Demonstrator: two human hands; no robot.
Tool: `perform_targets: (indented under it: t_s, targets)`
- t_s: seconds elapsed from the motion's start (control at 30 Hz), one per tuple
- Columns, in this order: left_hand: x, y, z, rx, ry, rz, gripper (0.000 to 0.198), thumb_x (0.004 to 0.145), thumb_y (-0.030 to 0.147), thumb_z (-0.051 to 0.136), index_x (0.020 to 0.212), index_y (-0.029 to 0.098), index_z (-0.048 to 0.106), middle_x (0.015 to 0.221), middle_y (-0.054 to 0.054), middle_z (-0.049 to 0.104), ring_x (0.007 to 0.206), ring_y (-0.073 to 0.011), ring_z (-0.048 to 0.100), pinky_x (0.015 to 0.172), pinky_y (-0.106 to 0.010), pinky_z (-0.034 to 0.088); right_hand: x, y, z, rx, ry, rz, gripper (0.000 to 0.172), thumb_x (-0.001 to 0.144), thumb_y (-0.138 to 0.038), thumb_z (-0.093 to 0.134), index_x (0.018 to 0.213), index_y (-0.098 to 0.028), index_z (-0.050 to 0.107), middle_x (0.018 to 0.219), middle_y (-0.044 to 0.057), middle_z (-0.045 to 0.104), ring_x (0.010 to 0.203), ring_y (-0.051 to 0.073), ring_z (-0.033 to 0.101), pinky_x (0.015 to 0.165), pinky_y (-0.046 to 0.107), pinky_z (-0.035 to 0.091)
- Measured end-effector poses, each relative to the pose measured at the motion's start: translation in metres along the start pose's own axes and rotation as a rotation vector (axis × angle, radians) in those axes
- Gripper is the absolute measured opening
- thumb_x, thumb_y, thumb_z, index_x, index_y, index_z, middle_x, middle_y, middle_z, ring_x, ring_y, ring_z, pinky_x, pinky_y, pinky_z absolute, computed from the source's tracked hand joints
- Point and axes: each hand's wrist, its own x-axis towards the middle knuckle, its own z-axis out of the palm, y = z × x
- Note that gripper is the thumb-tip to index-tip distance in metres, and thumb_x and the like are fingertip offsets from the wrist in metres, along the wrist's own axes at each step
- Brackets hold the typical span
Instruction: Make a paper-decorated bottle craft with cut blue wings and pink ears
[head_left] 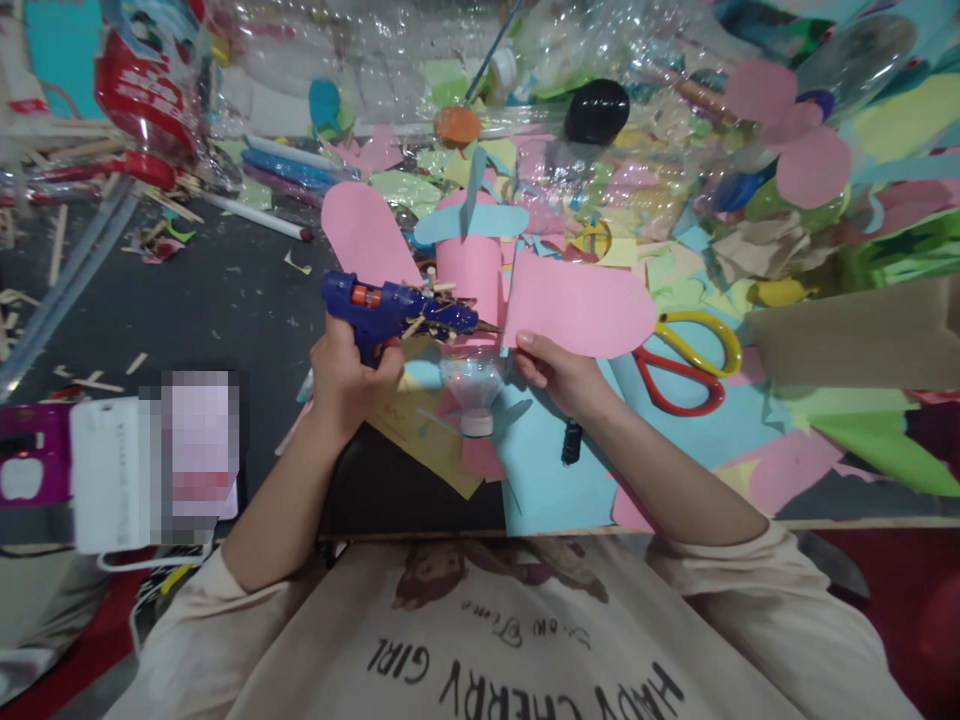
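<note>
My left hand (352, 375) is wrapped round the grip of a blue hot glue gun (379, 305), its nozzle pointing right. Bits of wooden stick cling to its barrel. Between thumb and fingers, my right hand (551, 370) pinches the left edge of a rounded pink paper piece (592, 305). The nozzle tip is close to that edge; whether they touch I cannot tell. Between the hands lies a clear plastic bottle (472, 375) wrapped in pink paper, its white cap toward me. Light blue paper strips (472, 220) cross its far end. Another pink paper piece (371, 230) extends from its left side.
Red and yellow scissors (690, 365) lie to the right of my right hand. Paper scraps and plastic bottles (285, 60) crowd the back of the table. A phone (202, 440) and a white card (109, 475) lie at left. A brown cardboard piece (855, 335) is at right.
</note>
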Motion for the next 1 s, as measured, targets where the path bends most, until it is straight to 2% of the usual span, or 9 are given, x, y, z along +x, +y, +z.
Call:
perform_targets:
  t_s: [0.23, 0.8, 1.0]
  targets:
    - [0.0003, 0.0039, -0.0031, 0.027, -0.051, -0.030, 0.048, 0.062, 0.026, 0.060, 0.107, 0.018, 0.050, 0.069, 0.000, 0.054, 0.071, -0.0230, 0.063, 0.072, -0.034, 0.049, -0.0005, 0.0009, 0.0003, 0.003, -0.007, 0.013, 0.060, 0.071, -0.071, 0.065, 0.043, -0.022, 0.045, 0.040, -0.008, 0.033, 0.044, 0.008, 0.029, 0.056, 0.029, 0.031]
    - [0.0000, 0.0016, -0.0009, -0.004, 0.001, -0.005, 0.041, 0.063, 0.027, 0.059, 0.103, 0.019, 0.052, 0.066, 0.001, 0.054, 0.065, -0.0202, 0.060, 0.067, -0.032, 0.048, -0.0008, 0.0045, -0.0011, -0.012, -0.030, 0.008, 0.059, 0.073, -0.069, 0.063, 0.043, -0.023, 0.045, 0.040, -0.008, 0.034, 0.043, 0.009, 0.029, 0.057, 0.029, 0.033]
    - [0.0003, 0.0013, -0.0032, 0.026, 0.001, -0.017, 0.044, 0.063, 0.031, 0.059, 0.104, 0.018, 0.052, 0.070, -0.001, 0.057, 0.068, -0.0230, 0.062, 0.069, -0.034, 0.050, -0.0012, 0.0054, -0.0012, -0.002, -0.041, 0.002, 0.057, 0.076, -0.066, 0.064, 0.044, -0.022, 0.045, 0.041, -0.008, 0.034, 0.042, 0.008, 0.028, 0.055, 0.029, 0.032]
